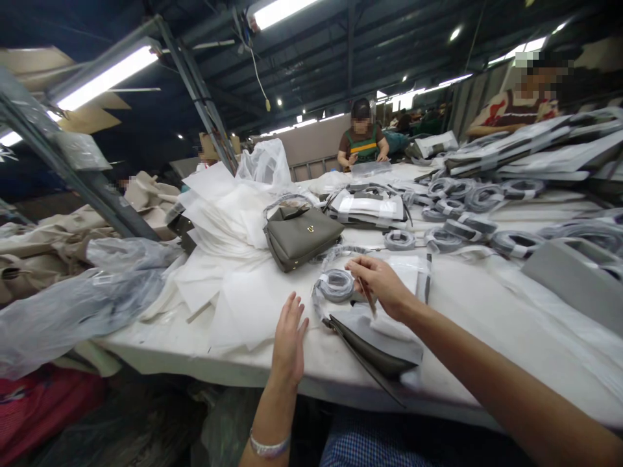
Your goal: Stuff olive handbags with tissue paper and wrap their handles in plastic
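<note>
My left hand (290, 338) hovers at the table's front edge, fingers stretched out and holding nothing. In my right hand (382, 285), the fingers pinch a thin, flat brownish piece (366, 296), seen almost edge-on; its kind is unclear. Below it lies a dark olive flat bag piece (372, 350) with white wrapping and a thin dark strip along its edge. Just left of my right hand is a coiled strap wrapped in clear film (335, 284). Farther back, an olive-grey handbag (305, 239) with a small gold clasp rests tilted on the table.
White sheets (209, 240) pile up at left, with clear plastic bags (97, 295) beside them. Several wrapped strap coils (442, 240) and stacked wrapped bag pieces (535, 149) crowd the right side of the white table (467, 337). A co-worker (363, 139) sits across; another is at far right.
</note>
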